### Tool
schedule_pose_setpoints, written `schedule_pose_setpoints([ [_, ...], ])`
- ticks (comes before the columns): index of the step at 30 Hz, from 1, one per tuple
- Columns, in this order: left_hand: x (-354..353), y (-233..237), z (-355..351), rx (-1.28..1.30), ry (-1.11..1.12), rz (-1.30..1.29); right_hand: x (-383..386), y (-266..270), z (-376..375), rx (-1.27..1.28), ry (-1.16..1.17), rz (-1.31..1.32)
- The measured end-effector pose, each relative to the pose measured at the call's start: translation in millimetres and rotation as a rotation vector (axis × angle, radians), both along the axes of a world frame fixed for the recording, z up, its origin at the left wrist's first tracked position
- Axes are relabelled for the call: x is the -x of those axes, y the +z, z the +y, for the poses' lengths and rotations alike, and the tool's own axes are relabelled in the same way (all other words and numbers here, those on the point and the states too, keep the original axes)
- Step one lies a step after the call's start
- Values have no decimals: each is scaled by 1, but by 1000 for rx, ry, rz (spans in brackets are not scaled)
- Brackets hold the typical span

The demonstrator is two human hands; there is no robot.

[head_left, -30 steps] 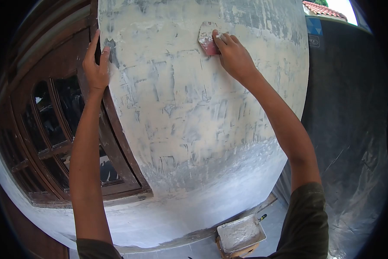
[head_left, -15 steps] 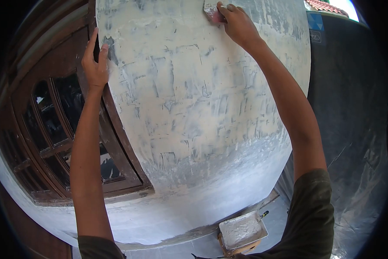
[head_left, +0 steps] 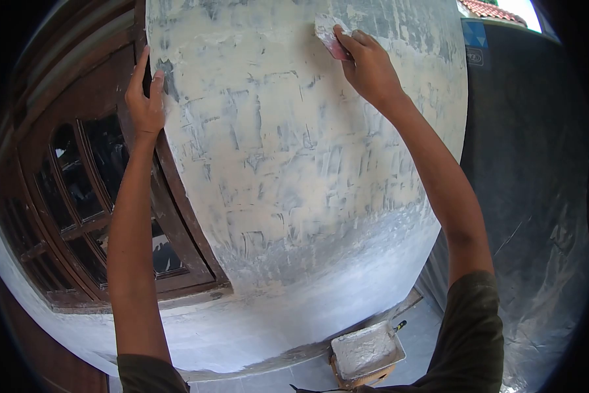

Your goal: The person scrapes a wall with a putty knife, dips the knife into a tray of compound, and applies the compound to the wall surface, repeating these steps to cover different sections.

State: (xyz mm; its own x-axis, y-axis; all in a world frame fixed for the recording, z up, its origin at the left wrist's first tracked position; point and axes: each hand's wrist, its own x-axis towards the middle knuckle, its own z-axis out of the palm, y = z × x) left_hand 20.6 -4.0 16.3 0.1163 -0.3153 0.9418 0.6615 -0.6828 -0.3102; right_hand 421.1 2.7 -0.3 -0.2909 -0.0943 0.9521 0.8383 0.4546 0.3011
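My right hand (head_left: 371, 71) grips a putty knife (head_left: 331, 40) with a pinkish-red part near my fingers. Its blade, smeared with white putty, is held close to the upper part of the wall (head_left: 294, 144). Patchy cream putty covers much of this wall, with grey showing through in streaks. At the upper left, my left hand (head_left: 146, 98) rests at the wall's edge beside the brown window frame (head_left: 183, 190), fingers stretched and thumb apart, holding nothing.
On the floor below, a white tray (head_left: 399, 354) of putty sits on a brownish support, with a dark-and-yellow handle (head_left: 400, 325) at its corner. Dark plastic sheeting (head_left: 530, 144) hangs along the right. A glazed wooden window (head_left: 78, 177) fills the left side.
My right hand and the putty knife have moved down the wall and slightly to the right. My left hand stays at the wall's edge, nearly unmoved.
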Motion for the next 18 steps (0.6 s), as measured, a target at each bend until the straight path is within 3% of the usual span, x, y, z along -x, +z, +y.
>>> schedule_pose_setpoints([
  [6, 1, 2, 0, -16, 35, 9, 17, 48, 24, -54, -77, -18],
  [12, 1, 1, 1, -24, 27, 3, 30, -35, 23, -19, -160, -57],
  [14, 2, 2, 3, -29, 22, 2, 31, -63, 8, 19, -82, -80],
  [18, 3, 1, 2, -17, 23, -1, 31, -41, -1, -75, 31, -53],
])
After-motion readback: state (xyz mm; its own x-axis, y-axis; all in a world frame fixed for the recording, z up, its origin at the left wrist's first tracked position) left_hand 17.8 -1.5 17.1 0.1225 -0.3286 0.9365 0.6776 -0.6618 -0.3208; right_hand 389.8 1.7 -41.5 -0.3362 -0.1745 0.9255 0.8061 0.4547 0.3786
